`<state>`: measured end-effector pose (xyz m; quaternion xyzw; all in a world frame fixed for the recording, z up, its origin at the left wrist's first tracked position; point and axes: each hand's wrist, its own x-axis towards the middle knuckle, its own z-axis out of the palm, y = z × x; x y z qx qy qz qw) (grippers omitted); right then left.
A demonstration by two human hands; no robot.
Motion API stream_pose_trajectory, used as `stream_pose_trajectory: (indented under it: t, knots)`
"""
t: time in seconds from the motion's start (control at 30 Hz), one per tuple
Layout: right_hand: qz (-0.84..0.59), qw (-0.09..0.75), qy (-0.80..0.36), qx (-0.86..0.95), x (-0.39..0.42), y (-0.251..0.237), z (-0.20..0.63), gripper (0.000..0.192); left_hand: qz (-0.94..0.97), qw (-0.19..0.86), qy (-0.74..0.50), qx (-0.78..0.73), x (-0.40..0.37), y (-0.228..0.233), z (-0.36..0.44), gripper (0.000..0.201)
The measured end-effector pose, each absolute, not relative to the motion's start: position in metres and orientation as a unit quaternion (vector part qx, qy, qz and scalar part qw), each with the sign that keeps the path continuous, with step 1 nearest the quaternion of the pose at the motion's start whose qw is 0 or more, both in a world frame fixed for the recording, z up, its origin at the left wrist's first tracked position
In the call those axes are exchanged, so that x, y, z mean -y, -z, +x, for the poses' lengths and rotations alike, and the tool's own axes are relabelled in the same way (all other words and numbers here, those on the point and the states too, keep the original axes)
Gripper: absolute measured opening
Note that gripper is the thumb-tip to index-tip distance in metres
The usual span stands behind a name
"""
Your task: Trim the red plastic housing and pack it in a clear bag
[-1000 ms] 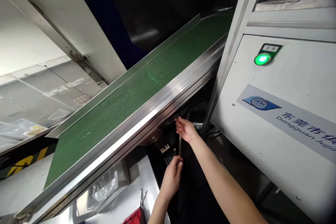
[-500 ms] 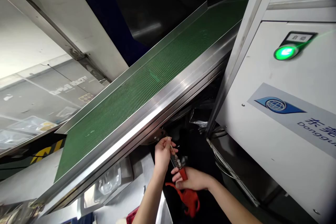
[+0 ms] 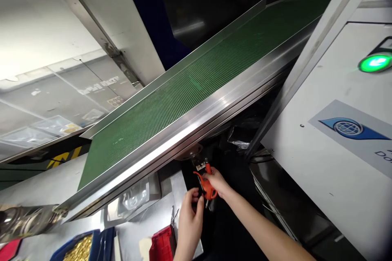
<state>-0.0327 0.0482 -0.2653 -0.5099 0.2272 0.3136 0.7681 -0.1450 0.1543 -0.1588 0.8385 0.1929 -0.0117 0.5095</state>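
Observation:
My right hand (image 3: 218, 181) is wrapped round an orange-red air blow gun (image 3: 208, 191) below the conveyor's near side. The gun's upper end points toward the conveyor, and a curved lever stands out on its left. Just left of the gun, my left hand (image 3: 190, 214) has its thumb and fingers apart and bent, with nothing visible in it. Its fingertips are close to the gun's lower end; whether they touch it I cannot tell. Beyond the gun is a small metal fitting or block (image 3: 200, 166), partly in shadow.
A green conveyor belt (image 3: 171, 106) slopes across the view with a metal side rail (image 3: 196, 124). At the right stands a white machine cabinet (image 3: 312, 163) with a lit green button (image 3: 375, 63). A red bin (image 3: 162, 244) and a blue bin of small brass-coloured parts (image 3: 78, 248) are lower left.
My left hand has let go of the thin metal end by the gun's tip and moved down beside its lower end. My right hand has raised the gun. The view has shifted left.

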Motion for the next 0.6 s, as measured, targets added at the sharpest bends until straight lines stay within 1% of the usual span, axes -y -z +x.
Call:
stream_pose_trajectory:
  t: [0.17,0.23,0.4,0.6]
  knots:
    - [-0.456,0.759,-0.333,-0.323,-0.077,0.293,-0.037,0.028,0.781,0.578,0.1,-0.212,-0.154,0.2,-0.213,0.055]
    - [-0.447,0.757,-0.325,-0.35,-0.079,0.304,-0.046,0.029,0.766,0.595,0.145,-0.194,-0.156,0.207,-0.225,0.055]
    - [-0.449,0.746,-0.303,-0.387,-0.088,0.327,-0.052,0.027,0.78,0.577,0.202,-0.133,-0.166,0.191,-0.225,0.036]
    - [-0.481,0.726,-0.298,-0.39,-0.094,0.34,-0.05,0.03,0.811,0.534,0.233,-0.06,-0.176,0.174,-0.222,0.026]
